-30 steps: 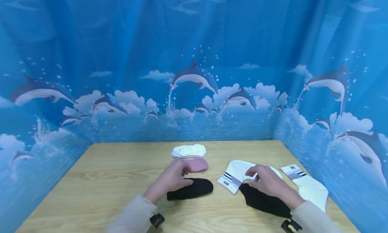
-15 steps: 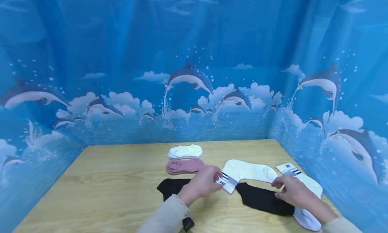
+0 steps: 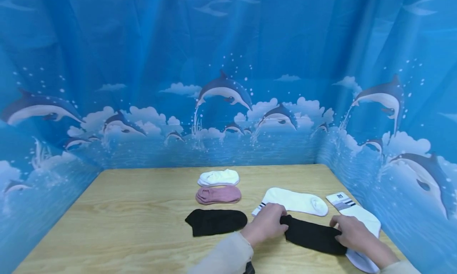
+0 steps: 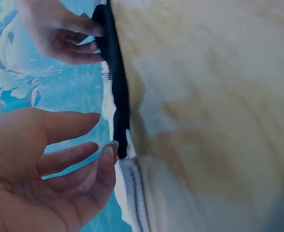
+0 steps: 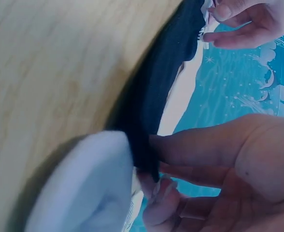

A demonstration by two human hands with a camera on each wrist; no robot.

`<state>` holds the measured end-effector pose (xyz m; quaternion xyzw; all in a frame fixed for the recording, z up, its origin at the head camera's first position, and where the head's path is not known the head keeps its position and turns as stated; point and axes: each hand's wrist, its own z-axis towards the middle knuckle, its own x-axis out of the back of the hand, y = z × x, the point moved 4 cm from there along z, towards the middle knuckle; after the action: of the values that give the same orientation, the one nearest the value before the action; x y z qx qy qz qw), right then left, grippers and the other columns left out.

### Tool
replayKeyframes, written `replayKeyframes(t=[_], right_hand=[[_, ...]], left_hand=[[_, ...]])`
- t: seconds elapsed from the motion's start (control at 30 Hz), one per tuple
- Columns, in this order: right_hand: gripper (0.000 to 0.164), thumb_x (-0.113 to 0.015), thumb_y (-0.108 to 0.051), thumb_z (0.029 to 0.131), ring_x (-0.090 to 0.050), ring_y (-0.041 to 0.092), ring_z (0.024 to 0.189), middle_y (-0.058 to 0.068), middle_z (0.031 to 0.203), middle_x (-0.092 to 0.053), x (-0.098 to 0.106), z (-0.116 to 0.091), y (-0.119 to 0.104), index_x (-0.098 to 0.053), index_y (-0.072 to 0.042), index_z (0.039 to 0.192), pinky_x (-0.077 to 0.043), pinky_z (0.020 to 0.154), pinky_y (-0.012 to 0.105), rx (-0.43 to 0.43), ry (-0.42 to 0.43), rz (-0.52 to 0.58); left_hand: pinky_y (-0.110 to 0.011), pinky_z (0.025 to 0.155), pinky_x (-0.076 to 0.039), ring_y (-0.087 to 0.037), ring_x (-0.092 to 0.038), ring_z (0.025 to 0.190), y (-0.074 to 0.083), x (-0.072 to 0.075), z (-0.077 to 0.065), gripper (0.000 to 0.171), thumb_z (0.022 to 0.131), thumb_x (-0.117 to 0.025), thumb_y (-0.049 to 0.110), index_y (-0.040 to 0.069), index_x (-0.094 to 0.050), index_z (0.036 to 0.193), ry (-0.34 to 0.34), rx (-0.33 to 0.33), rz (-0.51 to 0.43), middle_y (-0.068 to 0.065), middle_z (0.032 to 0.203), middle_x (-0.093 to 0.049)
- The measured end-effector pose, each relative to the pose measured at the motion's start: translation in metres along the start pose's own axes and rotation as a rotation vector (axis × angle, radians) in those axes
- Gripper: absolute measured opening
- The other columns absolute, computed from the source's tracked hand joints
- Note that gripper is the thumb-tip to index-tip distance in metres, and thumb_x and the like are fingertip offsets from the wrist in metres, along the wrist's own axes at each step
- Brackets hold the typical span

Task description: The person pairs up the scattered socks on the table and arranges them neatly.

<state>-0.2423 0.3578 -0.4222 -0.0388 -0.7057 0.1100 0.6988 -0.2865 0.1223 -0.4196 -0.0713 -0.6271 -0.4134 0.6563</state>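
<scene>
A black sock point(image 3: 311, 236) lies slantwise on the right half of the table between both hands. My left hand point(image 3: 267, 225) is at its left end; in the left wrist view the thumb stands apart from the fingers point(image 4: 106, 166), whose tips are at the sock's edge. At the other end my right hand point(image 3: 355, 235) pinches the black fabric between thumb point(image 5: 190, 145) and fingers. A second black sock point(image 3: 216, 221) lies flat left of my left hand. Behind the hands lies a white striped sock point(image 3: 294, 200), its cuff partly hidden by my left hand.
Another white striped sock point(image 3: 360, 218) lies by the right edge, partly covered by my right hand and the black sock. A folded pink pair point(image 3: 218, 195) and a white pair point(image 3: 218, 178) lie farther back. A blue dolphin-print curtain point(image 3: 214, 143) surrounds the wooden table point(image 3: 135, 210).
My left hand has moved right from the left black sock to the right one's left end. My right hand has moved right, off the white sock, to the black sock's right end.
</scene>
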Motion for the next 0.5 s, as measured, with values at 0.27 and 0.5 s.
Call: replayKeyframes(t=[0.27,0.5], right_hand=[[0.020,-0.081,-0.003,0.073,-0.061,0.020,0.074,0.003,0.079,-0.067,-0.0027,0.0007,-0.0011,-0.069,-0.005,0.088,-0.052,0.064,0.041,-0.028,0.011,-0.024],[0.018,-0.082,-0.005,0.075,-0.053,0.016,0.069,-0.002,0.072,-0.061,-0.0044,0.0017,-0.0017,-0.065,-0.009,0.078,-0.046,0.061,0.037,-0.055,-0.012,-0.011]], left_hand=[[-0.016,0.072,-0.052,-0.005,-0.067,0.080,0.0055,-0.0076,0.0013,0.020,0.081,-0.087,0.022,0.010,-0.077,0.094,-0.019,0.033,0.085,0.005,0.084,-0.075],[-0.020,0.047,-0.025,-0.007,-0.028,0.048,0.0081,-0.0114,-0.0064,0.062,0.080,-0.087,0.021,0.018,-0.033,0.050,-0.052,0.064,0.114,0.011,0.046,-0.021]])
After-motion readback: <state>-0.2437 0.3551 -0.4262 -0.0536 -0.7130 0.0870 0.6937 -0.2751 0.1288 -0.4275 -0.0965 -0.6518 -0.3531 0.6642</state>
